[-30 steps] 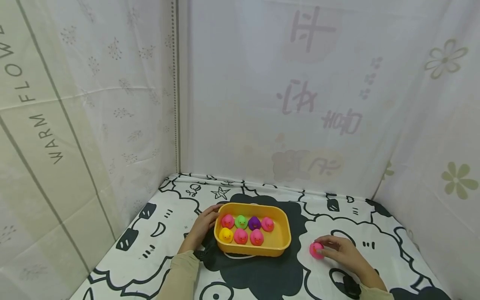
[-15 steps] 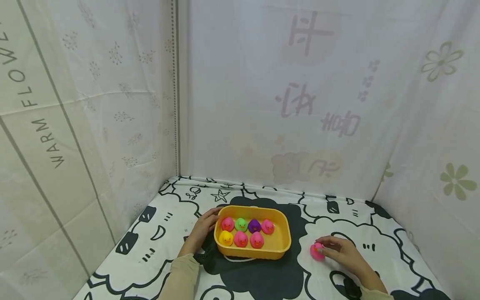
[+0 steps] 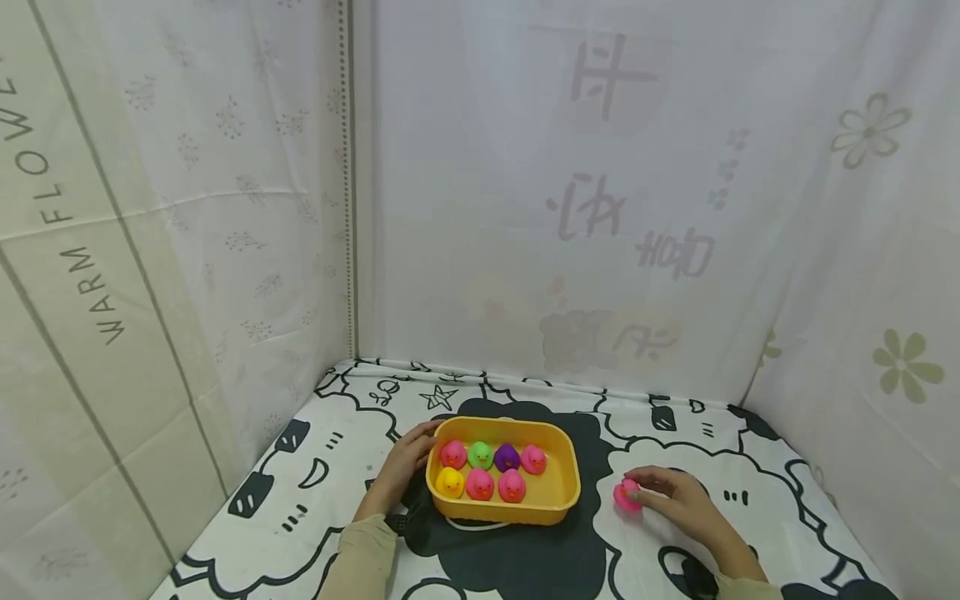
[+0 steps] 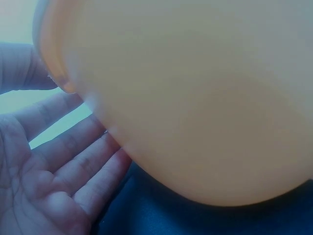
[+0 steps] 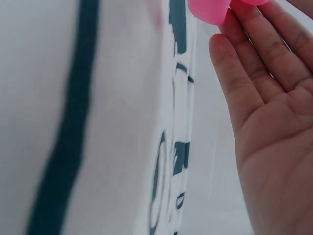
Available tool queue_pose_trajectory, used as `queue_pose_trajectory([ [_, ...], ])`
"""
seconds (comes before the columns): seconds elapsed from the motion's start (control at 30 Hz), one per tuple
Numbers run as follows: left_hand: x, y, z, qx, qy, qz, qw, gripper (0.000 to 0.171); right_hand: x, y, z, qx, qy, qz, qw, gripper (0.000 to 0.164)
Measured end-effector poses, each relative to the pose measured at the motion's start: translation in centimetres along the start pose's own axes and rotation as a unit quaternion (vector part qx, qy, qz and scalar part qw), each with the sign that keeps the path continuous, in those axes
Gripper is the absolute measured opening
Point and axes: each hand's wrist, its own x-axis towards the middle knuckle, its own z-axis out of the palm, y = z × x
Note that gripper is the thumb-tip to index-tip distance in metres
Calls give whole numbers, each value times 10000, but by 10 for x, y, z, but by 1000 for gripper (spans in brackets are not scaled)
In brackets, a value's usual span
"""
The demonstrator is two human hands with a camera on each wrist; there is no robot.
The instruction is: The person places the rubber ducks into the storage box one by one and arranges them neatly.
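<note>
A yellow plastic tray (image 3: 558, 471) holds several small toy ducks: pink, one green (image 3: 481, 455), one purple (image 3: 507, 457) and one yellow (image 3: 450, 482). My left hand (image 3: 405, 467) is at the tray's left end. In the left wrist view, its straight fingers (image 4: 80, 159) lie against the tray's outer wall (image 4: 195, 112), thumb up by the rim. Right of the tray, my right hand (image 3: 686, 502) pinches a pink toy duck (image 3: 626, 497) between thumb and fingertips, close over the cloth. Only the duck's lower part (image 5: 210, 10) shows in the right wrist view.
A white cloth (image 3: 300, 533) with black cartoon outlines and a dark patch (image 3: 525, 554) under the tray covers the table. Pale printed curtains (image 3: 465, 208) rise behind it and on both sides. A white loop (image 3: 476, 526) shows below the tray's near edge.
The right hand and its pink duck have shifted slightly left and up relative to the tray. The left hand stays at the tray. The head view has tilted up a little.
</note>
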Motion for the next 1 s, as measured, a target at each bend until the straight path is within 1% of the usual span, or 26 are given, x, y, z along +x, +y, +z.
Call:
queue_pose_trajectory([
  [0.13, -1, 1, 0, -6, 34, 5, 10000, 45, 10, -8, -2, -51, -59, -180, 9998, 35],
  [0.33, -3, 1, 0, 47, 57, -33, 10000, 45, 25, -18, -1, -58, -127, -582, 9982, 37],
  [0.57, -3, 1, -1, 52, 97, -9, 9999, 44, 45, -35, 0, -35, -205, -626, 9978, 35],
  [0.63, -3, 0, -1, 28, 89, -49, 9999, 43, 51, -40, 0, -24, -258, -697, 9972, 36],
  [0.73, -3, -1, -1, 59, 72, -22, 10000, 43, 60, -49, 0, -34, -356, -932, 9950, 37],
  [0.87, -1, -1, -1, 47, 42, 57, 10000, 44, 72, -63, 2, -73, -608, -1310, 9895, 35],
  [1.0, 0, -1, 0, -8, 4, 59, 10000, 44, 81, -76, 7, -56, -1022, -1455, 9840, 31],
])
